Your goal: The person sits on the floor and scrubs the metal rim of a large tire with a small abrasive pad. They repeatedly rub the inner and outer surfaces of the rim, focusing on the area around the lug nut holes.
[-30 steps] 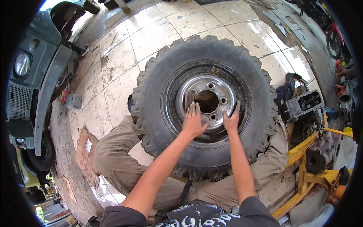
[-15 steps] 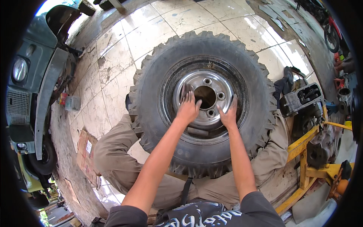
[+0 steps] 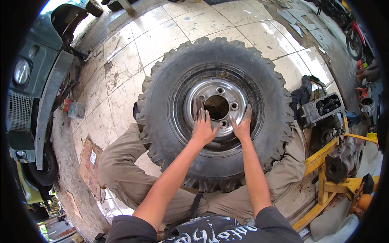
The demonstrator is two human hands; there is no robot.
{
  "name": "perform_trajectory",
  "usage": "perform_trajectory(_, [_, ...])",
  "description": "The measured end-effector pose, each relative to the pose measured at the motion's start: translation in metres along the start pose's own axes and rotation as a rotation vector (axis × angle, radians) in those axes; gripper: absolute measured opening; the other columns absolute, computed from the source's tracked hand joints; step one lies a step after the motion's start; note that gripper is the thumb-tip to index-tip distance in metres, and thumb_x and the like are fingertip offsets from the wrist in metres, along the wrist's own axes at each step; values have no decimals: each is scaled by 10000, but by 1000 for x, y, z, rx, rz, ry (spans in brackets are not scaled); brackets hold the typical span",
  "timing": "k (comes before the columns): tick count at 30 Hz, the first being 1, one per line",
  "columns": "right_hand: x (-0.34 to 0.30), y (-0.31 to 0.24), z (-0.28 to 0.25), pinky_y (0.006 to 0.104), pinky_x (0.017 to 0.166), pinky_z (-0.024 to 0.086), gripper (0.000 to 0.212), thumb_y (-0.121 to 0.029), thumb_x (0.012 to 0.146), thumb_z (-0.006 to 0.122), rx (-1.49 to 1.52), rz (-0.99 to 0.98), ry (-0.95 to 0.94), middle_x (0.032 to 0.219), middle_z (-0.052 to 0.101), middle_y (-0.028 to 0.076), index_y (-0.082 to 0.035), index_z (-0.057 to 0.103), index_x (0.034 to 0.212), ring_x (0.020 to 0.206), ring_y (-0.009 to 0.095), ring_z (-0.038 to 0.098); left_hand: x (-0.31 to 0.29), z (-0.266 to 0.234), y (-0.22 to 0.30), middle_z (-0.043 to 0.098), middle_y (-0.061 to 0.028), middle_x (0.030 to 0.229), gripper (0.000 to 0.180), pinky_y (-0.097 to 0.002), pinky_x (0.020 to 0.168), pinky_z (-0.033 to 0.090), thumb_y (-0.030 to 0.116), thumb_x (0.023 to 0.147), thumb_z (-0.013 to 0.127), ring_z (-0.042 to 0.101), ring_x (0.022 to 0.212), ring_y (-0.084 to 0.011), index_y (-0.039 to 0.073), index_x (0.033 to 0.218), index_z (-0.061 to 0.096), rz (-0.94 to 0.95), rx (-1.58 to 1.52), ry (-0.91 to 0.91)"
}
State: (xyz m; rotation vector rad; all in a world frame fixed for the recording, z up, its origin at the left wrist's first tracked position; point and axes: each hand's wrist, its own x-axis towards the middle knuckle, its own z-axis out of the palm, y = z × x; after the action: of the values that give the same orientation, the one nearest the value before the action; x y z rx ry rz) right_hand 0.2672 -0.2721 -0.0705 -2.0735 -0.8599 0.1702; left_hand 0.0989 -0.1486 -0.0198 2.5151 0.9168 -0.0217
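Note:
A large off-road tyre (image 3: 164, 109) with chunky tread lies between my legs, face up. Mounted in it is a steel wheel rim (image 3: 240, 90) with a shiny, polished centre, several bolt holes and a round opening in the middle. My left hand (image 3: 204, 128) rests on the near left of the centre, fingers stretched out flat and thumb spread. Dark streaks past its fingertips may be a reflection or a thin piece; I cannot tell which. On the right edge of the shiny centre lies my right hand (image 3: 242, 127), fingers and thumb apart, with nothing visible in it.
A flattened cardboard box (image 3: 91, 168) lies left of my knee. To the right stand a metal gear housing (image 3: 320, 110) and a yellow steel frame (image 3: 324, 176). A vehicle front with a bumper (image 3: 52, 105) stands at left, near a small clear container (image 3: 76, 110). Cracked tiles (image 3: 121, 65) surround the wheel.
My left hand has slid toward me across the shiny centre. My right hand has moved slightly left. The wheel's far side appears a little nearer to me.

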Motion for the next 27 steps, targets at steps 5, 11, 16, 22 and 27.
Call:
perform_trajectory(5, [5,4,3,503,1224,218,1025,-276,820,789,15,-4,3,1567,243,356,75,164,1553,1475,484,228,29,-22,4,224,-423,1552,940,-519,1228,190,598,996,463,242,1467,-529,-149,1518,233,-15,-47,26])
perform_trajectory(11, [-2,2,2,509,1222,219,1012,-273,821,780,-16,21,-7,1559,257,361,84,172,1547,1461,492,254,-4,-3,-11,283,-359,1566,792,-500,1245,151,469,1047,406,270,1484,-450,-130,1531,225,67,68,25])
perform_trajectory(16, [1,1,4,504,1221,224,989,-233,822,775,-10,-7,21,1557,263,359,90,177,1542,1460,493,254,30,-19,-22,296,-354,1561,751,-491,1252,136,406,1065,384,290,1482,-430,-139,1537,171,4,-94,5])
perform_trajectory(22, [0,-4,3,500,1221,228,970,-222,827,766,-18,21,11,1554,263,364,103,187,1533,1455,495,266,2,2,-27,360,-383,1504,755,-503,1218,233,382,1057,423,333,1445,-462,-174,1508,187,108,-31,102])
perform_trajectory(27, [2,2,3,493,1226,219,973,-230,822,768,-22,3,18,1554,272,360,97,194,1537,1462,486,261,22,-7,-22,355,-414,1487,775,-512,1214,237,396,1045,451,361,1416,-498,-190,1491,207,60,-121,110])
